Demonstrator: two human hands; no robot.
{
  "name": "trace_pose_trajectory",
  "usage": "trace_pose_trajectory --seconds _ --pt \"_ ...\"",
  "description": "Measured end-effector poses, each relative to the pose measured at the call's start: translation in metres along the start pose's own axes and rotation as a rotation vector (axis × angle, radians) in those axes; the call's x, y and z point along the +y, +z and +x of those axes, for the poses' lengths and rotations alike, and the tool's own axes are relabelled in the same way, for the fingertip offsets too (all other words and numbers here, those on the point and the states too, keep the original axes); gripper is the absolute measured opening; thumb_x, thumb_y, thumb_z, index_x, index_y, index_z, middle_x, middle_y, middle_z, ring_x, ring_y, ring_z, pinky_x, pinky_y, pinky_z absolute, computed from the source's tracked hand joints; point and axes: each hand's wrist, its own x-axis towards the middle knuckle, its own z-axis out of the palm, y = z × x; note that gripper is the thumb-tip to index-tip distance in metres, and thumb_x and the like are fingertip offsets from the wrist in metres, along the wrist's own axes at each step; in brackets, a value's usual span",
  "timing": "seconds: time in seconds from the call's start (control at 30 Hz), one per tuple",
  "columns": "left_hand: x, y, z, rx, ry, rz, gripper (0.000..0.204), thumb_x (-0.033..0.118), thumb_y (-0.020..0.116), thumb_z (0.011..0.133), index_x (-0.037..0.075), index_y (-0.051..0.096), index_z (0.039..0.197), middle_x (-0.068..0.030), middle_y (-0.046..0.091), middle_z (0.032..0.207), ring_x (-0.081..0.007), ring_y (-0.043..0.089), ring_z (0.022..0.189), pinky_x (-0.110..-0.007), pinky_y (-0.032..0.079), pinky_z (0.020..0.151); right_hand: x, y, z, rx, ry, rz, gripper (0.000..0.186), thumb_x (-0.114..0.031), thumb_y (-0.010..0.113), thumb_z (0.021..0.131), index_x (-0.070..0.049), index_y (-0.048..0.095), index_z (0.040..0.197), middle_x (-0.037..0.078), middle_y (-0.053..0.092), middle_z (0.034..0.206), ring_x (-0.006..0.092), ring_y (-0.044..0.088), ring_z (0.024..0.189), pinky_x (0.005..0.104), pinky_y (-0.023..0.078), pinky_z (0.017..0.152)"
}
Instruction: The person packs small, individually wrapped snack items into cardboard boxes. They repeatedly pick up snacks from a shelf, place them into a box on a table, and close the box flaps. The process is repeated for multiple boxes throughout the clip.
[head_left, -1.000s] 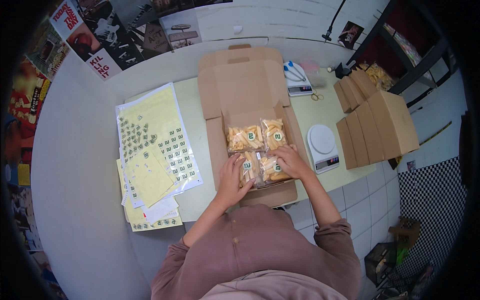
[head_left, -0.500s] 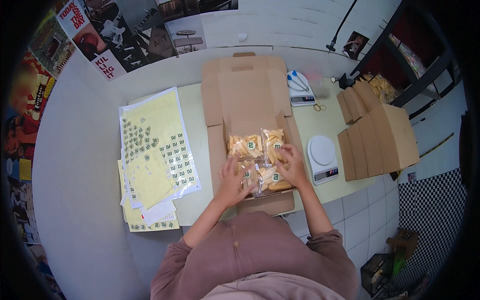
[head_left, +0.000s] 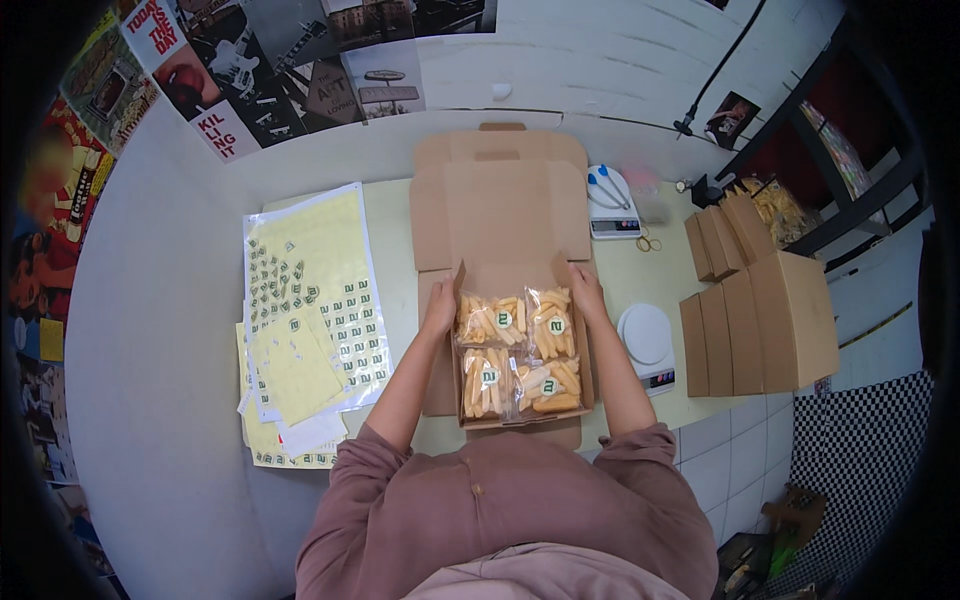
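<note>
Pale table — both hands' fingers grip cardboard box sides, four green-stickered snack bags inside.

Sheets of small green-and-white round stickers lie stacked along the left edge of the pale bench, several yellow backing sheets partly stripped. At the far edge, a small white scale carries two blue-handled tools, with rubber bands just beside it. A second white scale sits near the right edge, next to a row of folded brown cardboard boxes. Posters cover the wall at the bench's far left corner.
</note>
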Motion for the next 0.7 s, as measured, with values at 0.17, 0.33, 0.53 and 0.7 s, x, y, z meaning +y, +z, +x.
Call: trace_pose_trajectory --seconds 0.17,0.33,0.53,0.7 --pt "0.001 0.005 -0.004 -0.085 -0.069 -0.027 0.032 0.024 0.046 0.080 -0.005 0.053 0.092 -0.0135 0.055 0.088 -0.0204 0.050 0.084 -0.032 0.039 0.075 0.033 0.003 0.008 -0.192 0.116 0.166 0.039 -0.029 0.044 0.080 0.004 0.057 0.097 0.016 0.058 0.096 0.0259 0.054 0.090 0.0301 0.039 0.082" --pt "0.003 0.005 -0.013 -0.059 -0.150 -0.213 0.044 0.012 0.055 0.072 -0.005 0.039 0.110 -0.0131 0.048 0.103 -0.0192 0.046 0.093 -0.029 0.039 0.080 0.007 0.006 -0.009 -0.200 0.209 0.269 0.034 -0.017 0.053 0.072 0.006 0.053 0.097 0.015 0.056 0.093 0.0243 0.052 0.092 0.0300 0.039 0.081" --pt "0.012 -0.005 -0.017 -0.182 -0.060 -0.317 0.055 0.014 0.061 0.075 -0.003 0.030 0.117 -0.0129 0.046 0.109 -0.0182 0.046 0.098 -0.027 0.041 0.081 -0.004 0.005 -0.018 -0.104 0.322 0.534 0.052 -0.011 0.061 0.068 0.006 0.041 0.112 0.016 0.050 0.106 0.0225 0.048 0.099 0.0299 0.038 0.084" --pt "-0.003 0.000 -0.022 -0.155 0.057 -0.216 0.032 0.019 0.058 0.081 -0.002 0.049 0.103 -0.0075 0.055 0.094 -0.0122 0.052 0.084 -0.024 0.043 0.074 -0.018 0.000 -0.036 -0.073 0.144 0.738 0.053 -0.017 0.061 0.074 0.003 0.037 0.117 0.012 0.048 0.111 0.0202 0.047 0.102 0.0306 0.037 0.085"
